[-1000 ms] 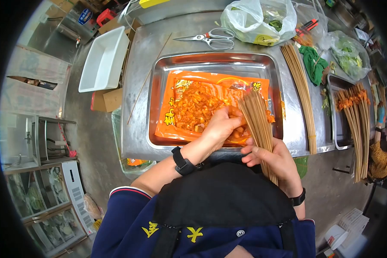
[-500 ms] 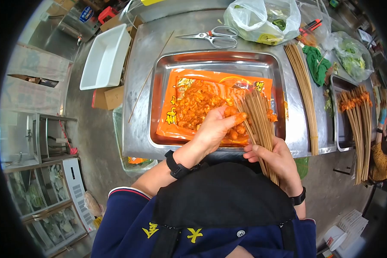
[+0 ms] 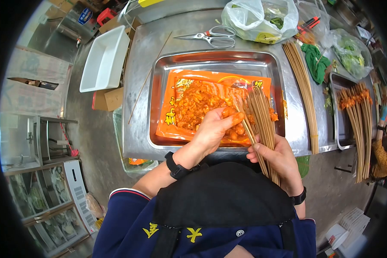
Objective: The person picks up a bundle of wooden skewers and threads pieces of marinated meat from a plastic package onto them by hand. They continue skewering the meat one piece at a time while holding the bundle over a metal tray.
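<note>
My left hand pinches slick meat; my right hand grips the skewers; a greasy slip could jab me.

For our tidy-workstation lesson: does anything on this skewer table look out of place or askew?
Yes: one lone skewer lies slanted near the table's left edge, apart from the straight bundle right of the tray. Otherwise orderly: the left hand pinches meat, the right hand grips skewers.
</note>
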Motion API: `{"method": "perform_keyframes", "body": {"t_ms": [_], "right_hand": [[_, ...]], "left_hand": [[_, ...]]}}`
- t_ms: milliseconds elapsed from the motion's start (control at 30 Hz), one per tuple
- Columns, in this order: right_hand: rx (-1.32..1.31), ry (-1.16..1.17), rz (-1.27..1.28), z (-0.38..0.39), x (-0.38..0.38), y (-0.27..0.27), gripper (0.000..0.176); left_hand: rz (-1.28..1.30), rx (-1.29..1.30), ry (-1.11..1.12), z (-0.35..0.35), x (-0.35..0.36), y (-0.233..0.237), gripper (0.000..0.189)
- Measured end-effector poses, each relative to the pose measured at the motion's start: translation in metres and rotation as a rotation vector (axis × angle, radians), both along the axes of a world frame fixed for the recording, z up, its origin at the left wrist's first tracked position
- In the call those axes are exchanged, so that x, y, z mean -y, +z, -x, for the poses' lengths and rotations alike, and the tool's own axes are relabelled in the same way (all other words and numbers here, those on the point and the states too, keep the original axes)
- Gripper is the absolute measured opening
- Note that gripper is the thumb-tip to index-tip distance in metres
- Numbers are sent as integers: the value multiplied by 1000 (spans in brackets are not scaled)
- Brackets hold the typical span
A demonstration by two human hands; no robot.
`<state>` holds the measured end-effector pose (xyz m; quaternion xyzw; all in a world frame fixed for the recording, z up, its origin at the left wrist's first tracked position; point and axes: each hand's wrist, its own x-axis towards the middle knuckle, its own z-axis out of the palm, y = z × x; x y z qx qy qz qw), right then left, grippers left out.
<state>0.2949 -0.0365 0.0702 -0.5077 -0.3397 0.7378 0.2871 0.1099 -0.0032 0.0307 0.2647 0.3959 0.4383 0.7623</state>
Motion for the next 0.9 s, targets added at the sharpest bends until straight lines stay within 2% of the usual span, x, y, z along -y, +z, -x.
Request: {"method": "perform_keyframes", "body": {"t_ms": [300,367,600,900], "right_hand": [[96,55,-5,0,-2,4,21],[111,70,-1,0,-3,4,22],[113,91,17,-3,-2,5,23],[116,87,36,-2,-3,3,24]], "left_hand": [[12,-2,-46,4,2,6,19],[-16,-6,32,1,3,8,18],[-45,27,89,3,0,6,16],[-46,-116,24,3,-3,2,14]]}}
